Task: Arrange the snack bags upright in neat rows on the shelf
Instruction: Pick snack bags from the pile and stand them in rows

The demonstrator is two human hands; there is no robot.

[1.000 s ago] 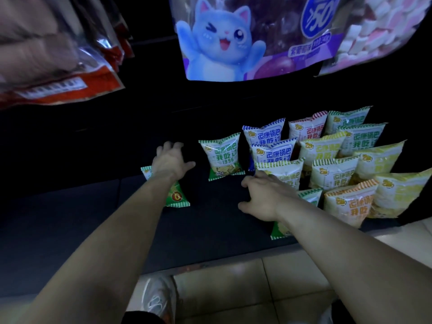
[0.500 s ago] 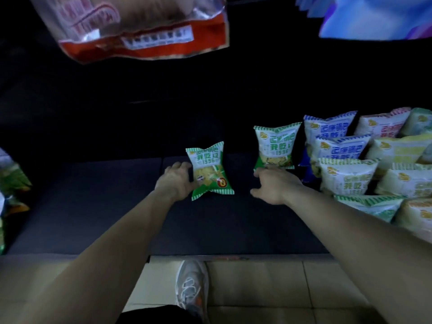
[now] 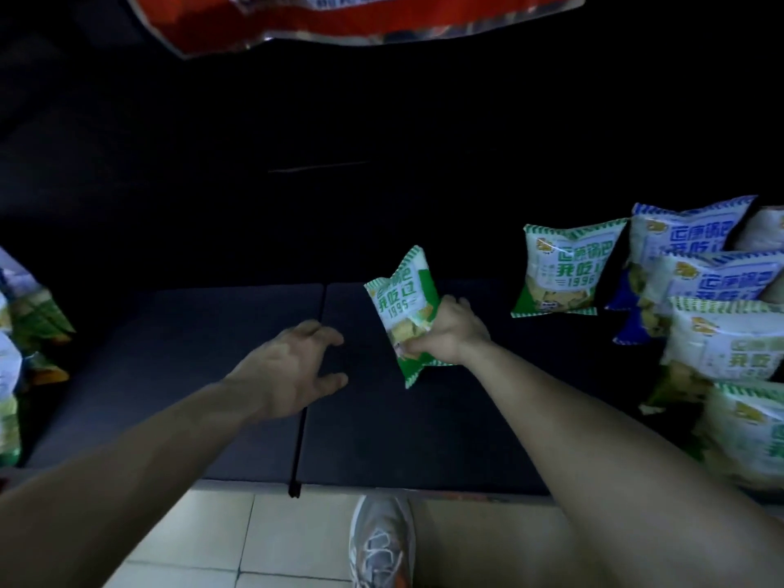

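Right hand [image 3: 445, 333], arm extended, grips a green snack bag [image 3: 405, 309] tilted above the dark shelf [image 3: 212, 333]. Left hand [image 3: 292, 362] hovers alongside, palm down, fingers spread, holding nothing.

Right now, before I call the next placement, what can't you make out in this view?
Head view only:
1. The green bag: partly covered by the gripping right hand.
2. The bags at the left edge: cut off and blurred.
3. The red bag overhead: cut by the top edge.
4. The shelf back: lost in darkness.
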